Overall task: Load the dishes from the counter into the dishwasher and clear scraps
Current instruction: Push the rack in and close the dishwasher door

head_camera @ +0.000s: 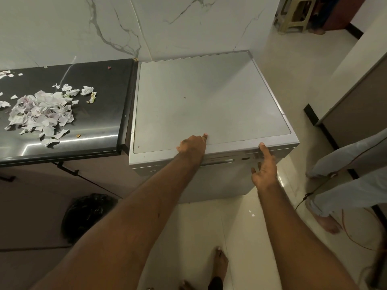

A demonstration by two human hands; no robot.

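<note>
1. The dishwasher [209,97] stands just beside the right end of the dark bench [100,80], against the marble wall. Its door [219,181] is shut, so nothing inside can be seen.
2. The left hand [192,146] rests on the front edge of the machine's top with one finger stretched forward. Its grip holds nothing that I can see, and the other fingers are hidden behind the hand.
3. The right hand [264,170] is at the control strip [247,158] along the top of the door. One straight finger touches the strip and the rest are loosely spread, so this grip is open and empty too.
4. Judged from this, the loading part looks finished or nearly so. No dishes show on the visible stretch of bench, the door is closed, and the right hand's place suggests the controls are being worked. Whether the racks are truly full cannot be told.
5. The scraps [39,114] are what is left. A pile of torn pale paper lies on the left part of the bench, well apart from both hands, with loose bits scattered around it and a few small crumbs nearer the wall and the front edge.
6. A black bin bag [88,214] sits on the floor below the bench front and seems the likely place for them.
7. Another person's legs [345,164] stand at the right, near the dishwasher's corner. A stool [297,15] is far off by the doorway.
</note>
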